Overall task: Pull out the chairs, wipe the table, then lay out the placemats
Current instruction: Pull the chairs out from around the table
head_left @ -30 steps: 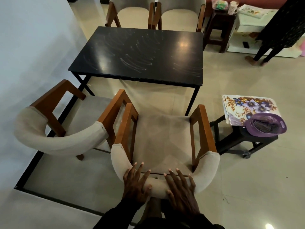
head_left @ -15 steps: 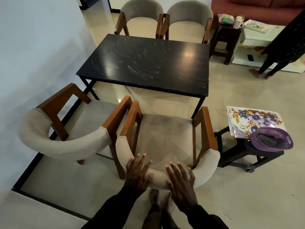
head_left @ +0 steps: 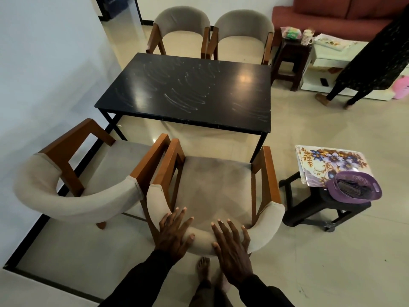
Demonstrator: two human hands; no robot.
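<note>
Placemats (head_left: 332, 159) partly under purple basket (head_left: 331, 187), its dark contents indistinct; bystander (head_left: 374, 60) cropped at right edge.

no readable text, labels, brand names, numbers or signs on anything

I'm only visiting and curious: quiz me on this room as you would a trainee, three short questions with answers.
1. True or false: the black rectangular table shows pale curved streaks.
2. Fill in: the left hand and right hand lie flat on the near beige wooden-armed chair's padded ____.
3. The purple perforated plastic basket sits atop: A the table; B the low black stool; C the chair.
Key: 1 true; 2 back; 3 B.
</note>
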